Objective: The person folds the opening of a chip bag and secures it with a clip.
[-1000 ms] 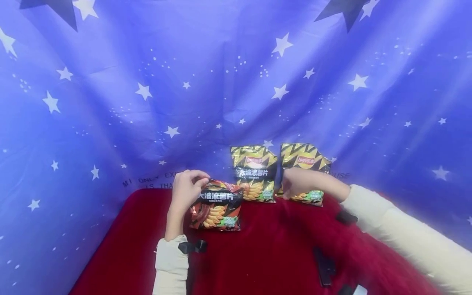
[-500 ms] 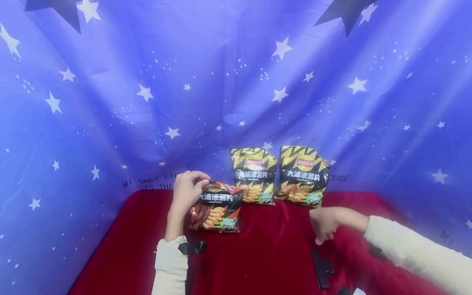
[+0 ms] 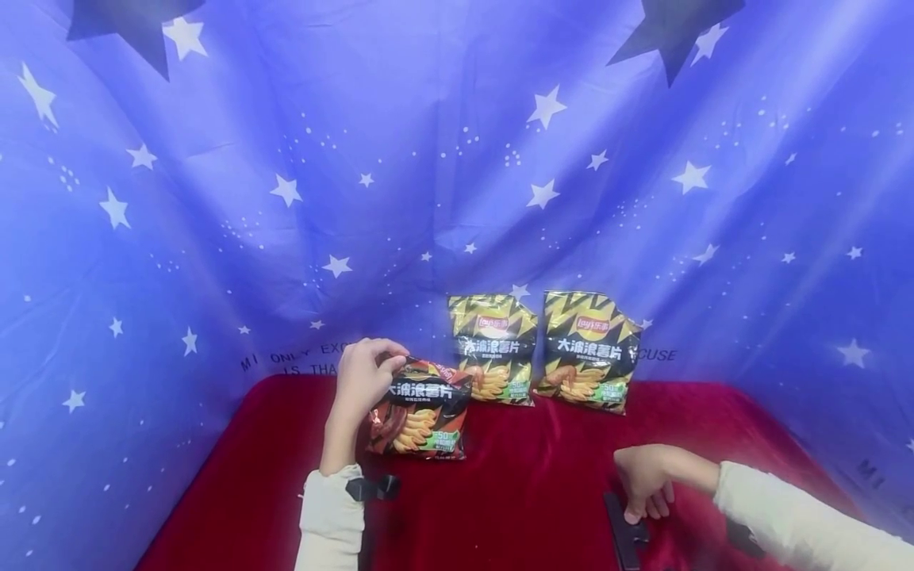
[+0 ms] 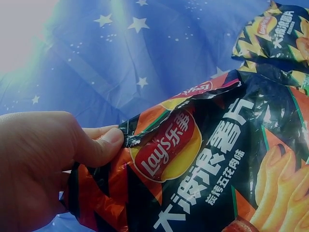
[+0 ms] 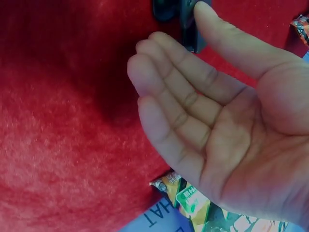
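Note:
My left hand [image 3: 360, 388] pinches the upper left corner of a red-and-black chip bag [image 3: 417, 424] on the left. In the left wrist view, the thumb lies on the front of that chip bag [image 4: 207, 159], near its creased, uneven top edge. My right hand [image 3: 646, 476] is at the front right, over a long black object [image 3: 620, 535] whose kind I cannot tell. In the right wrist view, the palm of the right hand [image 5: 207, 111] shows with loosely bent fingers and nothing held. The thumb tip overlaps the black object [image 5: 189, 24]; contact is unclear.
Two yellow-and-black chip bags, one in the middle [image 3: 493, 349] and another on the right [image 3: 589, 353], stand at the back against a blue star-print curtain [image 3: 428, 159]. Their upper right corners slant. Red plush cloth [image 3: 514, 500] covers the table.
My right hand has drawn back from the right yellow-and-black chip bag, toward me, to the black object. My left hand keeps its pinch on the red-and-black chip bag.

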Demonstrator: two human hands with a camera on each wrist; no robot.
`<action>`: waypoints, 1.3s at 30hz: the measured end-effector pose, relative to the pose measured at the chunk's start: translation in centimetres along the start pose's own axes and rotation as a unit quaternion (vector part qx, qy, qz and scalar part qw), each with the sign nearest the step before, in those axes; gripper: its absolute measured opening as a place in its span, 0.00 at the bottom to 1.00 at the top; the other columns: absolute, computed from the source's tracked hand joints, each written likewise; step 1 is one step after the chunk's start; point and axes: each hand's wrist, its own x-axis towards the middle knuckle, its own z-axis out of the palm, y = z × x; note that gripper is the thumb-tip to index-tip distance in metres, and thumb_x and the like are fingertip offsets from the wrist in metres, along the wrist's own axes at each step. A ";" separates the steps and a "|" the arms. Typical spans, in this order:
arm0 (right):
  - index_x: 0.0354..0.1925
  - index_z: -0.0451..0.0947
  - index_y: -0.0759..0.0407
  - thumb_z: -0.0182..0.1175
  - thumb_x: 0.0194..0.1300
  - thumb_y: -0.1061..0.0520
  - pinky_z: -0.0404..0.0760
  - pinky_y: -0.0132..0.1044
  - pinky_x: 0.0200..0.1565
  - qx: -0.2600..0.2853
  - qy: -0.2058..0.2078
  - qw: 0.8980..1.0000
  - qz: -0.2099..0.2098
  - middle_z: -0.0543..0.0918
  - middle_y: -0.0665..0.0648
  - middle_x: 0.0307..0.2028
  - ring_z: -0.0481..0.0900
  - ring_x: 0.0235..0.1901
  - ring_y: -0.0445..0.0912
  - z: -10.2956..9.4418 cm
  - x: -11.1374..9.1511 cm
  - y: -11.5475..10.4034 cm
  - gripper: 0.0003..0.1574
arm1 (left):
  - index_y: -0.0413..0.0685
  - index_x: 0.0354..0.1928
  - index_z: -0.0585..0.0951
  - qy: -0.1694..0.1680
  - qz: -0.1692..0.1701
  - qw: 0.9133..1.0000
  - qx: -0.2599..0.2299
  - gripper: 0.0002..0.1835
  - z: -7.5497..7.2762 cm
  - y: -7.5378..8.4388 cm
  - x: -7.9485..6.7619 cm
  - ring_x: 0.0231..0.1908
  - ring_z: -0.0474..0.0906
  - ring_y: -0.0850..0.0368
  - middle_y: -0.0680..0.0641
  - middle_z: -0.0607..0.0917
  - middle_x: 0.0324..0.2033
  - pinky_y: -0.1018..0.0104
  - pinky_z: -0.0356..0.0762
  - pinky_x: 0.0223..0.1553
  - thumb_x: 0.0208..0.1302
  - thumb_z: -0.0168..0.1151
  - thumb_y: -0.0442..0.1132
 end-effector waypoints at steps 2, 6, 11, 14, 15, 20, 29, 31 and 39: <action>0.17 0.85 0.63 0.76 0.55 0.59 0.86 0.43 0.23 0.015 -0.001 1.000 0.009 0.86 0.63 0.17 0.89 0.21 0.55 0.1 0.1 -0.1 0.15 | 0.50 0.34 0.90 -0.001 -0.001 1.000 -0.001 0.03 0.0 0.0 0.0 0.41 0.82 0.45 0.48 0.92 0.35 0.46 0.71 0.57 0.61 0.71 0.34; 0.15 0.85 0.63 0.76 0.51 0.64 0.84 0.40 0.21 0.043 0.006 0.999 0.019 0.86 0.62 0.16 0.88 0.21 0.55 0.1 0.1 -0.7 0.13 | 0.50 0.35 0.90 0.002 0.002 1.000 0.000 0.02 0.0 0.0 0.0 0.40 0.82 0.46 0.48 0.92 0.34 0.47 0.72 0.55 0.60 0.72 0.35; 0.16 0.83 0.60 0.75 0.49 0.65 0.85 0.42 0.21 0.051 0.024 0.998 0.012 0.85 0.64 0.16 0.88 0.21 0.58 -0.5 0.5 -1.7 0.11 | 0.49 0.34 0.90 0.006 0.012 1.000 0.001 0.03 0.0 -0.1 0.0 0.39 0.82 0.45 0.47 0.92 0.34 0.46 0.72 0.54 0.59 0.73 0.34; 0.17 0.81 0.61 0.71 0.52 0.66 0.86 0.47 0.22 0.058 0.039 0.998 0.008 0.85 0.66 0.16 0.88 0.21 0.60 -0.8 0.8 -2.2 0.11 | 0.49 0.34 0.90 0.006 0.014 1.000 0.004 0.03 0.0 -0.1 0.1 0.40 0.82 0.45 0.47 0.92 0.34 0.46 0.72 0.54 0.59 0.72 0.34; 0.18 0.81 0.61 0.70 0.52 0.67 0.86 0.48 0.22 0.061 0.043 0.997 0.007 0.84 0.66 0.16 0.88 0.21 0.61 -0.9 0.9 -2.3 0.10 | 0.50 0.34 0.90 0.006 0.013 1.000 0.004 0.03 0.0 -0.1 0.1 0.40 0.82 0.45 0.47 0.92 0.34 0.46 0.72 0.54 0.59 0.72 0.34; 0.20 0.79 0.61 0.68 0.53 0.67 0.87 0.53 0.24 0.069 0.053 0.996 0.009 0.84 0.65 0.15 0.87 0.19 0.60 -1.2 1.0 -2.7 0.10 | 0.49 0.35 0.90 0.003 0.010 1.000 0.003 0.03 0.0 -0.1 0.1 0.40 0.82 0.45 0.47 0.92 0.35 0.46 0.72 0.53 0.59 0.72 0.34; 0.20 0.80 0.69 0.76 0.44 0.74 0.88 0.45 0.25 0.140 0.041 0.989 0.021 0.85 0.64 0.18 0.88 0.22 0.62 -1.0 1.3 -3.0 0.12 | 0.50 0.36 0.90 0.000 0.009 1.000 0.001 0.04 0.0 -0.1 0.1 0.41 0.82 0.45 0.47 0.92 0.35 0.46 0.73 0.54 0.59 0.73 0.35; 0.19 0.82 0.71 0.76 0.43 0.75 0.88 0.44 0.27 0.148 0.042 0.988 0.025 0.86 0.64 0.19 0.88 0.22 0.63 -0.8 1.4 -3.1 0.11 | 0.50 0.36 0.91 0.002 0.011 1.000 0.001 0.04 0.0 -0.1 0.1 0.40 0.82 0.46 0.48 0.92 0.35 0.47 0.73 0.53 0.59 0.72 0.34; 0.19 0.83 0.66 0.77 0.42 0.73 0.88 0.42 0.27 0.113 0.049 0.992 0.017 0.86 0.61 0.17 0.88 0.21 0.57 -1.1 1.3 -3.6 0.11 | 0.51 0.35 0.91 0.004 0.017 1.000 -0.002 0.04 0.2 0.1 0.1 0.37 0.82 0.48 0.49 0.92 0.33 0.50 0.75 0.46 0.59 0.72 0.34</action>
